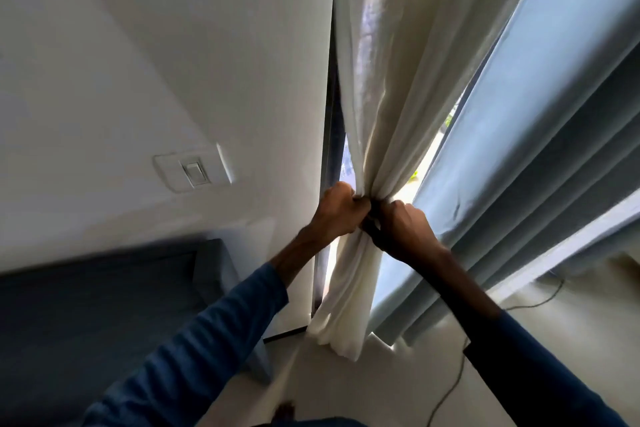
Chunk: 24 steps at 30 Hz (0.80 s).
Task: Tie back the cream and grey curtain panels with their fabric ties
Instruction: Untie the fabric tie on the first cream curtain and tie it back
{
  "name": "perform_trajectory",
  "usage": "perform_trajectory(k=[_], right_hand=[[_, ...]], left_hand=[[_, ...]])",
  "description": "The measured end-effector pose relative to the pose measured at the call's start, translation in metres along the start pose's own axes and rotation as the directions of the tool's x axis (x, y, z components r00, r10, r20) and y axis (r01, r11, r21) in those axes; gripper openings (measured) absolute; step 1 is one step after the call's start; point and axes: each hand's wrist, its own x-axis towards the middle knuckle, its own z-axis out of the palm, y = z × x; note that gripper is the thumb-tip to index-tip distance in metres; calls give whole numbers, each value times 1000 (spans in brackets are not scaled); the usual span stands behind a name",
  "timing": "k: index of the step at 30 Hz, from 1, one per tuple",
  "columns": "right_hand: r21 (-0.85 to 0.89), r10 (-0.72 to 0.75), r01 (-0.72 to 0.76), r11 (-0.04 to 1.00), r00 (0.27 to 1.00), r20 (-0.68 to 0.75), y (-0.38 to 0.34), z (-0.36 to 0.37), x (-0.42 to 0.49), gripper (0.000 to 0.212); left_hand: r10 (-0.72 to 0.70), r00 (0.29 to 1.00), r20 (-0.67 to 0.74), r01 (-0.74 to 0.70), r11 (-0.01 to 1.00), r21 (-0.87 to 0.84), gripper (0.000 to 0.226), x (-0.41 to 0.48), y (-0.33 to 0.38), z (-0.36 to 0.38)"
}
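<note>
Blue sleeves reaching up to the gathered cream curtain panel (391, 97)

Nearest the lens, the left sleeve (194, 340) is showing creased blue cloth, and the right sleeve (540, 367) is lying in shadow. Both forearms are rising toward the cream curtain panel, which is hanging with its long axis running top to bottom. Its soft, thin weave is letting daylight glow through the folds.

Partway down, the panel is being pinched into a narrow waist. It is fanning out above that waist and falling in loose pleats to the pale floor (398, 392) below it.

The left hand (337, 210) is gripping the left side of the waist with curled fingers. The right hand (403, 229) is gripping the right side in the same way, knuckles toward the camera. The two hands are almost touching. A dark band (369, 227) is showing between them against the cream cloth. Whether it is a fabric tie or only shadow cannot be told.

Just right of the cream panel, the grey curtain panel (519, 166) is hanging loose in broad, smooth, heavier vertical folds. A bright strip of window (429, 149) is showing between the two panels.

Left of the cream panel, a smooth white wall (173, 45) is carrying a white rectangular rocker switch (195, 172). Below the switch, a dark grey upholstered seat (104, 288) is standing. Below and right of the cream panel, a thin dark cable (450, 385) is trailing across the floor
</note>
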Motion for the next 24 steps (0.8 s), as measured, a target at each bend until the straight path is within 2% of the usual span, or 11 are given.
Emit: perform_trajectory(k=[2,5,7,9,12,14,16,21,24], right_hand=[[-19,-3,2,1000,998,-56,3,2,-1,28],[55,9,-1,998,990,-144,7,-1,-1,23],[116,38,-14,993,977,-208,8,-4,1,25],[182,50,-5,983,969,-241,11,-7,0,26],[250,52,17,968,963,-266,23,-7,0,29],[296,35,53,954,958,-283,33,-6,0,30],[315,24,81,946,948,-316,42,-12,1,29],[308,49,112,945,881,-471,54,-61,5,26],[264,36,140,954,823,-567,64,-110,9,24]], left_hand=[[-22,1000,-22,22,1000,-4,39,2,-3,-2],[-22,999,-23,22,1000,-8,43,6,-10,-6],[15,999,-30,-16,1000,-25,64,6,-13,-8],[15,997,-72,-13,999,38,90,7,-19,-9],[-43,984,-173,75,980,182,104,9,-24,-6],[-52,977,-208,97,972,214,95,9,-21,-2],[2,976,-217,48,973,226,73,7,-9,-1],[262,947,-184,-219,950,224,35,-1,56,-4],[428,879,-209,-375,892,251,32,-5,111,-12]])
